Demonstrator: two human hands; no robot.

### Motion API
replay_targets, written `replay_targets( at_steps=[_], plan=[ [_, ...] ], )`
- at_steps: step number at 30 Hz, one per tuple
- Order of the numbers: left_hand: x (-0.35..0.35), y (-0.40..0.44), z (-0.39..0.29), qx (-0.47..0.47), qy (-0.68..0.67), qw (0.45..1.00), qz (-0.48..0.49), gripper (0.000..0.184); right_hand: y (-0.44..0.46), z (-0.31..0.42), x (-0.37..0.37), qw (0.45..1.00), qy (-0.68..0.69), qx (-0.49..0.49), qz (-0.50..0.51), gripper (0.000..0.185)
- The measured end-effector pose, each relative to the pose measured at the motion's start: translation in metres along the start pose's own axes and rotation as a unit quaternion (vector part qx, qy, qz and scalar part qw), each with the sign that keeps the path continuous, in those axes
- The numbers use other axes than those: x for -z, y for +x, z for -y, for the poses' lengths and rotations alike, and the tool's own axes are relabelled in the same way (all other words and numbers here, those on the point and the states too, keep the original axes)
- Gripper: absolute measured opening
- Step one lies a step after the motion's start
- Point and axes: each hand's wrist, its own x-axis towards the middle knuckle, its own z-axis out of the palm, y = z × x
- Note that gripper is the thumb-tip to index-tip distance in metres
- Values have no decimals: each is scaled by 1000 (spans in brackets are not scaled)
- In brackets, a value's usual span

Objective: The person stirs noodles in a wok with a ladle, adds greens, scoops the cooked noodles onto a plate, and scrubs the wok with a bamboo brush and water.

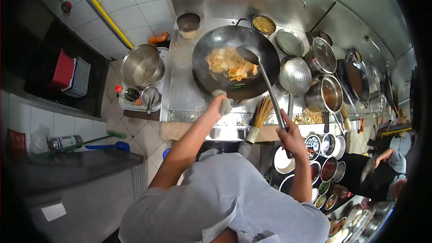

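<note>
A black wok (204, 83) stands on the stove with pale noodle-like strips (225, 60), orange pieces and a bit of green in it. My left hand (218, 106) is closed on a folded grey-green cloth (225, 106) at the near rim of the wok. Whether it grips a wok handle under the cloth is hidden. In my right hand (291, 135) is the long handle of a ladle (266, 78). The ladle's bowl rests over the food, at its right side.
Right of the wok lie a perforated strainer (295, 75) and a pot of brown liquid (332, 93). A bamboo brush (261, 116) leans at the stove's front edge. On the left are a steel pot (143, 66) and a bottle (128, 92). Another person (382, 166) stands far right.
</note>
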Motion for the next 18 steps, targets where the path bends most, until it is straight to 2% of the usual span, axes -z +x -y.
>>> replay_targets(
  at_steps=[1, 3, 5, 9, 10, 11, 13, 15, 16, 18],
  plan=[
    [-6, 10, -8, 1, 5, 1000, -16, 3, 13, -1, -7, 999, 31, -9, -5, 72],
    [4, 36, -12, 17, -26, 999, 15, 4, 58, -33, -27, 997, -41, 19, -67, 72],
    [9, 36, -13, 45, 2, 999, 28, 5, 87, -56, -55, 992, -14, 60, -107, 75],
    [-6, 27, -17, 47, 35, 998, -26, 5, 79, -51, -83, 992, 120, 14, -47, 77],
    [-7, 30, -17, 56, 15, 996, -62, 6, 73, -43, -65, 968, 249, -23, 24, 78],
    [-7, 31, -16, 64, -6, 993, -99, 8, 67, -35, -51, 921, 372, -59, 95, 78],
    [-16, 25, -15, 54, -1, 993, -108, 10, 73, -25, -43, 926, 360, -48, 102, 77],
    [-17, 20, -16, 45, 8, 992, -122, 12, 100, -31, -50, 986, 160, 35, 16, 77],
    [-18, 21, -17, 52, 10, 991, -124, 15, 128, -45, -48, 988, 134, 75, 16, 78],
    [-22, 20, -19, 56, 9, 990, -126, 17, 162, -40, -47, 988, 139, 51, 31, 79]
  ],
)
